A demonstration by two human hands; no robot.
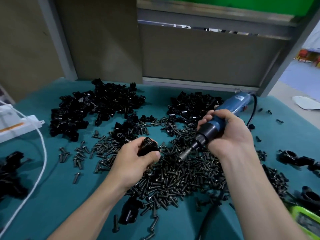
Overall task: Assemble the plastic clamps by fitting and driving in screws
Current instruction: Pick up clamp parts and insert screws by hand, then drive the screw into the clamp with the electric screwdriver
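While our left hand (138, 157) grips the black clamp (148, 146) above the screw pile (181, 174) on the worktop (57, 196), our right hand (228, 134) wraps the blue driver (214, 126); we should line its bit (186, 154) squarely (no tilt) with the screw hole before driving.

My screwdriver (218, 122) is blue with a black nose (203, 137) and grey bit (186, 154). The clamp (148, 146) in my left hand (136, 159) is black. The screws (181, 177) are dark grey, the cloth (69, 196) plain teal, the cable (45, 153) white.
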